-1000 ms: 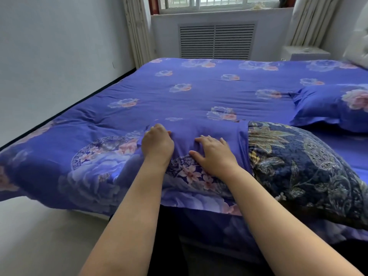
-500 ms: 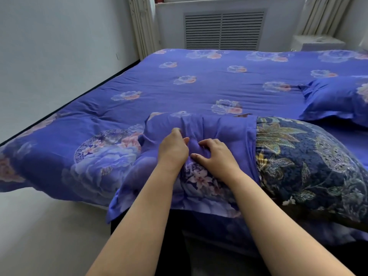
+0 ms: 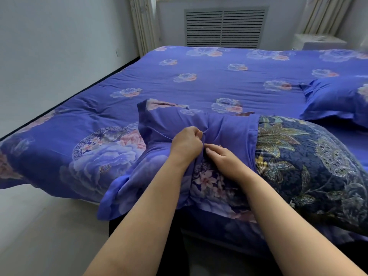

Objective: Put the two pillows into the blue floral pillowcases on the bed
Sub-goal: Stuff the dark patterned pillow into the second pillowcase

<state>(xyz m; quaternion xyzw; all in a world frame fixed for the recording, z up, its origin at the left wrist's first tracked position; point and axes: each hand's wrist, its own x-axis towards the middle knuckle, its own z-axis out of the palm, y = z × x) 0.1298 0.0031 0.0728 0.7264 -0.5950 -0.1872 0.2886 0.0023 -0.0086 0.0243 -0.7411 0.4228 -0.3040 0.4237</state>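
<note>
Both hands are working at the middle of the blue floral pillowcase (image 3: pixel 229 134), and here is the relation that matters: the dark patterned pillow (image 3: pixel 310 166) is lying entirely to the right of the grip, its long axis running left to right along the near edge of the bed (image 3: pixel 199 76). The left hand (image 3: pixel 186 145) is closed in a fist, bunching a fold of the case cloth. The right hand (image 3: pixel 223 160) is touching it, fingers curled down onto the same fold; whether they are pinching it I cannot tell. The case mouth is sitting just right of the right hand, so that hand is the nearer 1 to the exposed pillow. Roughly half the pillow is showing bare beyond the mouth. Judging from this, the next pull needs to be running rightward along that axis. Pillow number 2 (image 3: pixel 338 100), already cased, is resting well beyond and to the right.
</note>
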